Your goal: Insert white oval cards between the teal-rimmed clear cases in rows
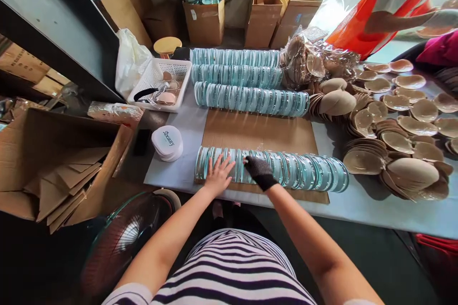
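A long row of clear, teal-tinted round plastic pieces (293,169), stood on edge and packed face to face, runs along the front of the table. My bare left hand (219,175) lies over the row's left part with its fingers spread. Just right of it, my right hand (262,171), in a dark striped glove with bare fingertips, rests on the same row. Its fingers are curled together, and what they pinch, if anything, is hidden. Under the row lies a flat cardboard sheet (261,131). Behind it stand more such rows (250,98).
Beige moulded cups (411,176) crowd the table's right side. At left are a stack of white printed cards (167,142), a white basket (184,83), an open carton (21,152) and a fan (125,233). Another person in an orange vest (368,19) stands at far right.
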